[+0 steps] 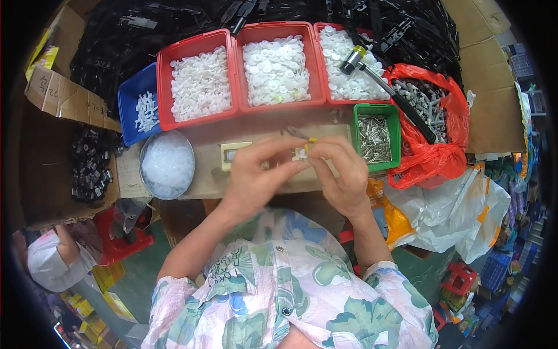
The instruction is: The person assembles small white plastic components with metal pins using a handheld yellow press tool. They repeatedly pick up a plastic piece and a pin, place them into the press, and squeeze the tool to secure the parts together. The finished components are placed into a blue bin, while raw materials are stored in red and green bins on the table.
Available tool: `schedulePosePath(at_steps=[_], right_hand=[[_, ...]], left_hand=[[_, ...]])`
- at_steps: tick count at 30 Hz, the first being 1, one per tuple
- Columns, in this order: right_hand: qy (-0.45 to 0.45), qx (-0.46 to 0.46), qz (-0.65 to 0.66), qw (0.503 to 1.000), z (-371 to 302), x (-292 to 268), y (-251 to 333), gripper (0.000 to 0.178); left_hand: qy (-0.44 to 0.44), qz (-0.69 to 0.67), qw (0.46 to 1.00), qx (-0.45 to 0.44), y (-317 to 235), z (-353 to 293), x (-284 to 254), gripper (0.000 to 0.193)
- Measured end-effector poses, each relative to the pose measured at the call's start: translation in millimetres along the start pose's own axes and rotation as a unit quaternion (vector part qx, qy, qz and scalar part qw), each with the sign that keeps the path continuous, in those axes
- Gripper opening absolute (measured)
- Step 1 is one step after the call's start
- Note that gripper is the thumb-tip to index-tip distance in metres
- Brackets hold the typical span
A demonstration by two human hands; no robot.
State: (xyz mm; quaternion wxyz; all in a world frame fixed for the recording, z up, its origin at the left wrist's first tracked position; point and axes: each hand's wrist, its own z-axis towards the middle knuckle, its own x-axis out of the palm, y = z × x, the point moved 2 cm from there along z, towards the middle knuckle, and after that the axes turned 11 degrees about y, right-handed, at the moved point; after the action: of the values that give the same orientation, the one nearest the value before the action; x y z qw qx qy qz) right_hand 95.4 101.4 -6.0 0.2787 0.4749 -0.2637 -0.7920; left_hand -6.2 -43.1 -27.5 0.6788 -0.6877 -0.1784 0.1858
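Above the wooden board, my two hands meet in the middle. My left hand [256,174] is closed, its thumb and index finger coming together at a small white plastic piece [300,155]. My right hand [342,168] pinches at the other side of that piece, its fingertips partly hiding it. Just behind the fingers, a dark-tipped tool with yellow on it [297,134] is partly seen; whether a hand touches it I cannot tell. Beside my left hand sits a cream-coloured rectangular block [226,165] with a slot. A green tray [397,139] of metal pins stands to the right.
Red bins [235,87] of white plastic parts line the back, beside a blue bin [129,104]. A round bowl [143,174] of clear-white pieces stands left. A hammer [398,100] lies over a red bag [430,157] of grey parts. Black parts [168,17] pile behind.
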Motion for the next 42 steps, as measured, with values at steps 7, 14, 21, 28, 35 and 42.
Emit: schedulePosePath(at_steps=[7, 14, 21, 28, 35, 42], right_hand=[[0.055, 0.001, -0.013, 0.998, 7.5, 18.2, 1.3, 0.017], [0.132, -0.01, -0.066, 0.989, 20.5, 50.8, -9.7, 0.013], [0.179, -0.015, -0.1, 0.979, 24.3, 58.3, -8.1, 0.01], [0.196, 0.007, -0.008, 0.981, 28.5, 59.0, -15.1, 0.007], [0.205, 0.011, 0.01, 0.979, 32.1, 57.2, -16.3, 0.01], [0.193, -0.012, -0.02, 0.981, 25.8, 57.5, -15.5, 0.019]], left_hand=[[-0.068, 0.037, 0.997, 0.009, -3.6, -14.7, -16.0, 0.041], [-0.103, 0.398, 0.895, 0.17, 20.4, -46.0, -37.5, 0.039], [-0.054, 0.514, 0.839, 0.169, 28.7, -56.9, -32.3, 0.037], [-0.035, 0.563, 0.81, 0.159, 32.2, -50.1, -29.8, 0.038], [-0.031, 0.575, 0.805, 0.145, 31.2, -50.5, -28.8, 0.04], [-0.039, 0.568, 0.81, 0.145, 32.5, -51.9, -27.6, 0.041]])
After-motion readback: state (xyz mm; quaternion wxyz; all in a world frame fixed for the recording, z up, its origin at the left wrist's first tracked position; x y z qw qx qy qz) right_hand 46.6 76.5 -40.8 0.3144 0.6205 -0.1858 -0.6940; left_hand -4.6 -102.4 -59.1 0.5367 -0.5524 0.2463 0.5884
